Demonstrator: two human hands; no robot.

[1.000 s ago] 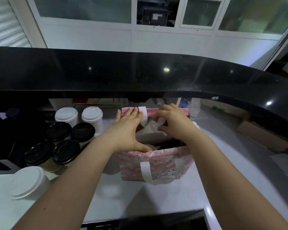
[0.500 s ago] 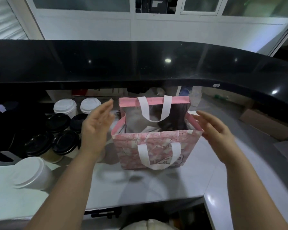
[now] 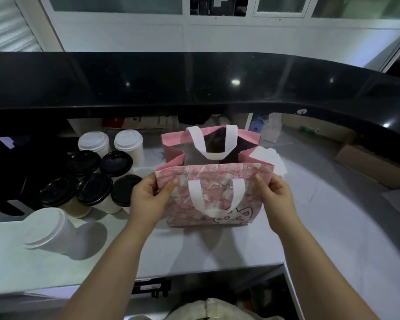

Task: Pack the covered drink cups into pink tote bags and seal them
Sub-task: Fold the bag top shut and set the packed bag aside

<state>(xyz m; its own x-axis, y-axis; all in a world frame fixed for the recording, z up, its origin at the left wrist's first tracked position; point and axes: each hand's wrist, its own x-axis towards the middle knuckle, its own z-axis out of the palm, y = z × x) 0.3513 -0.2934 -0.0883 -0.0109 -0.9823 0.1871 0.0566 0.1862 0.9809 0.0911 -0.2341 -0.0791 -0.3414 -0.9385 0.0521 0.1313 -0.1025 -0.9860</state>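
Left hand (image 3: 148, 199) pinches the near top edge of the pink tote bag (image 3: 215, 195) at its left corner, thumb on the outer face. Right hand (image 3: 276, 197) pinches the same edge at the right corner. The bag stands upright on the white counter (image 3: 194, 245) at centre frame, mouth open, and its near handle (image 3: 215, 212) droops down the front. The inside is dark; cannot tell whether a cup sits in it. At middle left of frame is a cluster of black-lidded cups (image 3: 94, 189), with two white-lidded cups (image 3: 128, 141) behind them. One more white-lidded cup (image 3: 46, 227) stands at lower left. All are covered and outside the bag. White paper (image 3: 271, 159) lies just beside the bag's right side. Judgement: lids done; this bag is unsealed, and the two-handed grip suggests closing the mouth is the step in hand. Left to do: seal it, then pack the counter cups. No second bag is in view.
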